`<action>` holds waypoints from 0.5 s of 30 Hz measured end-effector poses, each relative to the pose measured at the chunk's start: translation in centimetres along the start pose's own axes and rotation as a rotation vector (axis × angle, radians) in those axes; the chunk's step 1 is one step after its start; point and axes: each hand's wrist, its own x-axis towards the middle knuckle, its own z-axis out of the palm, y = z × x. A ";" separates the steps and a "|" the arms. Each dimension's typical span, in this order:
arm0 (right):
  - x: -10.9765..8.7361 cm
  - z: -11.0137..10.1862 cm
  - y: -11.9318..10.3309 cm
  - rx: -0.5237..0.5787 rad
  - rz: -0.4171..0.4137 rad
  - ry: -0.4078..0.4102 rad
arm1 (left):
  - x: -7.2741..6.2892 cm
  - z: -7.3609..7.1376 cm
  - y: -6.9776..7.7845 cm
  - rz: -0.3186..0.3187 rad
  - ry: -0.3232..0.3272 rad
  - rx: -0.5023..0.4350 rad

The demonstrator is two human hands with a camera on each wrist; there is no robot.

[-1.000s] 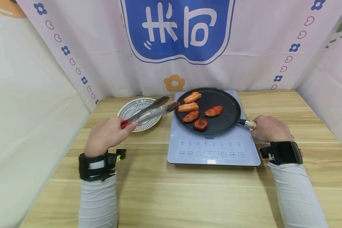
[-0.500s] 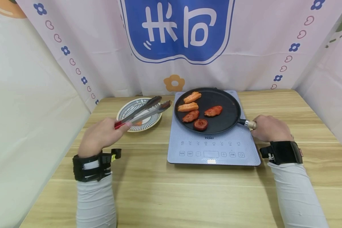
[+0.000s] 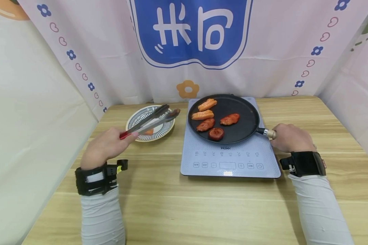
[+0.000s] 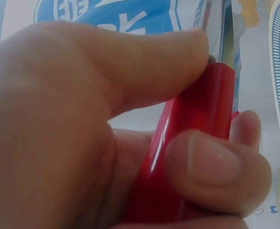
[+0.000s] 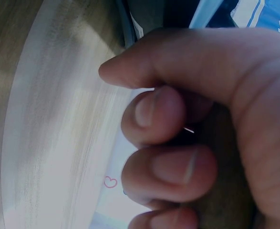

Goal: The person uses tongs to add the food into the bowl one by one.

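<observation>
My left hand [image 3: 105, 146] grips a pair of metal kitchen tongs [image 3: 151, 122] by their red handle [image 4: 197, 114], fingers curled round it. The tongs reach over a patterned plate [image 3: 130, 121], their two tips apart with nothing seen between them. On the plate an orange piece of food [image 3: 149, 132] shows partly, beneath the tongs. My right hand [image 3: 291, 137] holds the wooden handle [image 3: 271, 134] of a black flat pan [image 3: 242, 127]. Lying in the pan are two orange pieces [image 3: 202, 115], two reddish wing-shaped pieces [image 3: 230, 119] and a round brown-red piece [image 3: 216, 134].
The pan sits on a pale Haier induction cooker [image 3: 228, 160] with printed touch buttons along its front. Plate and cooker stand on a wooden table [image 3: 171, 211]. A white printed curtain [image 3: 263, 75] hangs behind, with light cloth at both sides.
My left hand and the tongs have moved left, away from the pan's edge and over the plate. The orange piece on the plate has come into view. The right hand has kept still.
</observation>
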 end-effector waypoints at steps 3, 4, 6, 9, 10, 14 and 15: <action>0.0 0.0 0.0 0.006 0.003 -0.005 | -0.1 0.0 -0.2 0.002 -0.007 -0.012; 0.0 0.1 0.0 0.008 0.006 -0.006 | -0.1 -0.1 -0.3 -0.001 -0.010 -0.013; 0.0 0.1 0.0 0.010 0.010 -0.007 | -0.2 -0.2 -0.5 -0.008 -0.014 -0.009; 0.0 0.1 0.0 0.011 0.010 -0.007 | -0.3 -0.3 -0.6 -0.023 -0.016 0.002; 0.0 0.1 -0.1 0.011 0.010 -0.008 | -0.4 -0.4 -0.7 -0.031 -0.017 0.005; 0.1 0.1 -0.1 0.011 0.009 -0.008 | -0.7 -0.6 -0.8 -0.053 -0.017 0.016; 0.1 0.1 0.0 0.010 0.008 -0.007 | -0.7 -0.7 -0.9 -0.056 -0.015 0.017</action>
